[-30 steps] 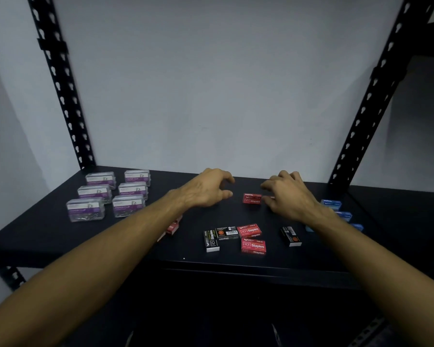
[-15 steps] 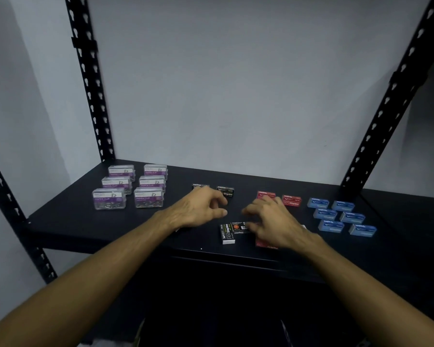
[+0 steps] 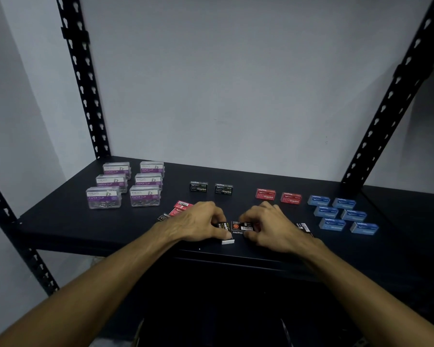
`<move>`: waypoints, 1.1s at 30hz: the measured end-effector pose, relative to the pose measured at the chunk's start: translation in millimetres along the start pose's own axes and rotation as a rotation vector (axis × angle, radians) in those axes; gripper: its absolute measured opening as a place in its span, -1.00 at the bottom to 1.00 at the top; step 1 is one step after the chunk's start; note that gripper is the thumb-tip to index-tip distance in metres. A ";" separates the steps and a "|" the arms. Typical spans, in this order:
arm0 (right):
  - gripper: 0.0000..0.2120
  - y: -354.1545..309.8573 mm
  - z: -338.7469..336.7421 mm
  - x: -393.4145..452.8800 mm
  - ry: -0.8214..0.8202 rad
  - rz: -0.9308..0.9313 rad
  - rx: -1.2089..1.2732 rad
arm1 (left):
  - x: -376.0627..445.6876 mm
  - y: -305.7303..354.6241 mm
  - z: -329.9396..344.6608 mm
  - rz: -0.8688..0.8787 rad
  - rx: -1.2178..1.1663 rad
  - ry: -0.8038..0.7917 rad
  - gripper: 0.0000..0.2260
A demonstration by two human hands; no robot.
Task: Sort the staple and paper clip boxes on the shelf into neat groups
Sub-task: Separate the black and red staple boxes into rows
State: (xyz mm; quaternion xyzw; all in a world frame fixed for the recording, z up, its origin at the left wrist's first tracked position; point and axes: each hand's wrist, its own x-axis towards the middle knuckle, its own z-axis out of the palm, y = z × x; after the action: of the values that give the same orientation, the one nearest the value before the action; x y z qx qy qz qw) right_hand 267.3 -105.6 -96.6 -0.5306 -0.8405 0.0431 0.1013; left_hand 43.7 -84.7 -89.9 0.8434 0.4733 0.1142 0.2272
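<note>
Both hands [image 3: 198, 221] now grip seemingly "Staples"-labelled boxes [image 3: 242, 226].

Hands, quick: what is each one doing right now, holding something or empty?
Left hand: fingers curled round a black staple box.
Right hand: fingers pinching another black box lying on the shelf.

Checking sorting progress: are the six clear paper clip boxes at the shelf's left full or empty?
Not empty: metal clips show through the walls of the two front paper clip boxes. How full they are, and the four behind, cannot be told.

2 hands [image 3: 198, 221] [image 3: 268, 224], fingers curled
</note>
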 end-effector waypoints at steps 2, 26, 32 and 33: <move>-0.66 1.1 0.7 0.0 0.001 0.008 0.020 | 1.1 -1.4 1.4 0.008 -0.029 -0.005 -0.66; -0.72 7.0 0.5 5.5 -0.027 0.062 0.111 | 2.4 -9.3 -0.9 0.001 -0.420 0.023 -0.78; -0.73 8.7 3.8 7.1 0.028 0.089 0.200 | 4.6 -10.3 -6.1 -0.012 -0.345 0.064 -0.77; -0.73 8.2 4.8 7.4 0.037 0.092 0.205 | 6.0 -11.3 -6.5 -0.009 -0.313 0.065 -0.75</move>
State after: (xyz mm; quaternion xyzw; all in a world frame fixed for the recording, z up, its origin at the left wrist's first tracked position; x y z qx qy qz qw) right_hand 270.4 -95.2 -101.9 -0.5563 -0.8043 0.1234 0.1684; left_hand 35.8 -72.7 -90.0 0.7914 0.4608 0.2128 0.3408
